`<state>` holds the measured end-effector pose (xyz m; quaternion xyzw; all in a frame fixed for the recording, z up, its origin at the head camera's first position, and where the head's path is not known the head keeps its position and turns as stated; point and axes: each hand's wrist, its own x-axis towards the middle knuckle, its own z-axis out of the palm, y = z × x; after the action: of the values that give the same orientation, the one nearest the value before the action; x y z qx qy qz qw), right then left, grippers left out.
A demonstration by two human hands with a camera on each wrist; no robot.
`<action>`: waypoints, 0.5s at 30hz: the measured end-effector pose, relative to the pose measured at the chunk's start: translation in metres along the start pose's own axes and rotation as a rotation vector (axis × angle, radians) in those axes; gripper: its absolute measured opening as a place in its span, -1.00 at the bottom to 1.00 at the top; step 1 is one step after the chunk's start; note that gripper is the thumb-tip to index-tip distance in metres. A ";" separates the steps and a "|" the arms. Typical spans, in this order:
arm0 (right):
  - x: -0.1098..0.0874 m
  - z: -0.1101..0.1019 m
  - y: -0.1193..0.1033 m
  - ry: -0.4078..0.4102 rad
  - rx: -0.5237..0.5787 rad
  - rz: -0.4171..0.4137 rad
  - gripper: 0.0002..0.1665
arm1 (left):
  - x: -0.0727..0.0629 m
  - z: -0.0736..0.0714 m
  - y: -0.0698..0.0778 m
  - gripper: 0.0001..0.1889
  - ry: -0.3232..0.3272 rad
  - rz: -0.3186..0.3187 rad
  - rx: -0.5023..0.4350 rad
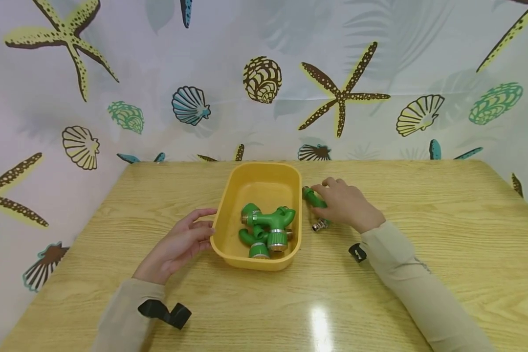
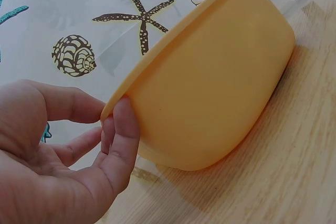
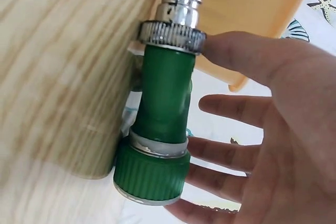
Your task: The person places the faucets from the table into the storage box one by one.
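A yellow tub (image 1: 257,264) holds several green tap fittings (image 1: 270,220) with threaded ends. My left hand (image 1: 182,244) is at the tub's left side, fingertips touching its rim and outer wall (image 2: 210,77). To the right of the tub, my right hand (image 1: 343,203) reaches over another green fitting (image 1: 314,198) on the table. In the right wrist view this fitting (image 3: 165,93) has a ribbed green cap and a metal connector. My thumb tip is right at its knurled metal collar (image 3: 172,36); the other fingers spread loosely beside it, with the forefinger apart from it.
The wooden table (image 1: 171,181) ends at a cloth backdrop (image 1: 229,122) printed with shells and starfish. Black straps (image 1: 165,313) hang at the left sleeve, and a small black clip (image 1: 357,253) shows beside the right sleeve.
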<state>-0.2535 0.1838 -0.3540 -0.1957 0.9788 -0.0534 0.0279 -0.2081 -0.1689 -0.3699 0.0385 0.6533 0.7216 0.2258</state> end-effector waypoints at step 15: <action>0.004 0.007 -0.002 0.008 0.017 0.054 -0.34 | 0.001 0.000 0.000 -0.45 -0.005 0.001 -0.006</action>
<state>-0.2558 0.1794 -0.3612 -0.1687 0.9833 -0.0618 0.0270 -0.2090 -0.1684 -0.3702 0.0398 0.6506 0.7236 0.2270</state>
